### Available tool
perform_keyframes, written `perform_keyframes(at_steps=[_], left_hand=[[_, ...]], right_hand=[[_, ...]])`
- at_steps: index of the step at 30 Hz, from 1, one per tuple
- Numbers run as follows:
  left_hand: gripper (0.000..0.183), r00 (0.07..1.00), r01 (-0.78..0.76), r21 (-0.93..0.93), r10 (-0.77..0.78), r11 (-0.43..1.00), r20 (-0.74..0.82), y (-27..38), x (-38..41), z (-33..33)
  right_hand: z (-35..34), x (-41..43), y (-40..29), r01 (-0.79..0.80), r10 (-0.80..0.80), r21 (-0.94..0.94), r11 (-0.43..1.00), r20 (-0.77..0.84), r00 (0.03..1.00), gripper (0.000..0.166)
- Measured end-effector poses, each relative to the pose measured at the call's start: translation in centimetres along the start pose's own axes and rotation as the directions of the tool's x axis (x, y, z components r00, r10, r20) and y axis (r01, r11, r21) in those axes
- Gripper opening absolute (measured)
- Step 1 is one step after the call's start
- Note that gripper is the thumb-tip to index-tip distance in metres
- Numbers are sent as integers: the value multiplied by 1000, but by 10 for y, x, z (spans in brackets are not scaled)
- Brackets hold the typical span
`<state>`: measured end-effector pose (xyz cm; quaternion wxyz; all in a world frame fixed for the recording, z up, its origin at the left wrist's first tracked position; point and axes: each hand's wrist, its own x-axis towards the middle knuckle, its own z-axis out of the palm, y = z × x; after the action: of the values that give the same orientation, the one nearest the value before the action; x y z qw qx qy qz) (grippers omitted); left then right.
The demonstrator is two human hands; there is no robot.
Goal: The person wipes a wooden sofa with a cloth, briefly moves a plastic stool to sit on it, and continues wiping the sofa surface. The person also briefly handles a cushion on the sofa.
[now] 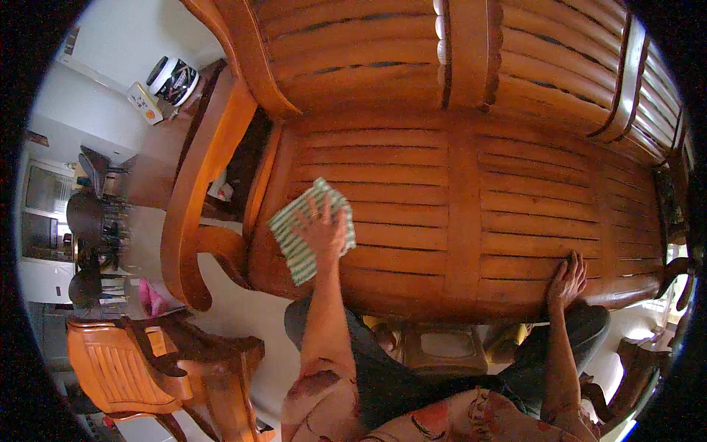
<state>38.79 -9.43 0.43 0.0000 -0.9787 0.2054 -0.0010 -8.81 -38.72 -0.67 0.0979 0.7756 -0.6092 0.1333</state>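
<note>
Before me stretches a slatted wooden bench seat [464, 204] with a tall slatted backrest [353, 50]. My left hand [323, 224] lies with spread fingers on a green-and-white striped cloth [295, 254], pressing it flat on the seat's left part. The cloth shows on both sides of the hand; its underside is hidden. Toward the right, my right hand [569, 279] rests on the seat's front edge, holding nothing, its fingers extended and loosely side by side.
A curved wooden armrest [193, 204] borders the seat's left end. Beyond it, a black-and-white tub [174, 81] and a small card or box [144, 103] stand on a side surface. A wooden chair [124, 367] is at lower left. A stool [446, 345] is between my knees.
</note>
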Motion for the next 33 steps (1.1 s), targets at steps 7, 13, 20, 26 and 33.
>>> perform_keyframes(at_steps=[7, 13, 20, 26, 33], left_hand=[[55, 730, -684, -332, 602, 650, -325, 177, -62, 15], [54, 654, -700, -545, 720, 460, -233, 241, -134, -4], [49, 902, -429, -332, 378, 840, -209, 135, -57, -6], [67, 970, 241, -82, -238, 967, 46, -88, 10, 14], [66, 996, -3, 53, -2, 999, 91, 31, -26, 5]], right_hand=[[0, 2, 2, 0, 0, 6, 1000, 18, 1000, 43], [8, 2, 12, 12, -13, 35, 999, 16, 1000, 44], [-1, 2, 4, -24, 23, 38, 999, 15, 1000, 39], [-5, -1, -6, -43, 45, 121, 992, -11, 999, 38], [-17, 2, -11, -67, 64, 124, 990, 27, 998, 38]])
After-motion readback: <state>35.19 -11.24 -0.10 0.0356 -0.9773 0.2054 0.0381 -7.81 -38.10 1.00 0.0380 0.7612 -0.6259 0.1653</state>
